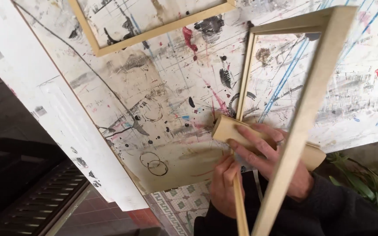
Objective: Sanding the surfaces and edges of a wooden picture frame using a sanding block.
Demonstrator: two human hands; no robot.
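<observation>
Head view: both my hands are on a bare wooden frame (311,87) over a paint-stained table (162,100).

Looking down, my right hand (270,159) clamps a pale wooden block (228,129) against the frame's lower corner, fingers spread across the block's top. My left hand (224,185) is closed around the frame's thin left rail just beneath the block, so the two hands sit close together, nearly touching. The frame tilts up toward me, its wide near rail crossing in front of my right wrist. A second wooden frame (154,32) lies flat on the table, well apart, holding nothing but splattered tabletop. Green leaves (368,181) show at right; patterned floor tiles (180,203) lie below.
</observation>
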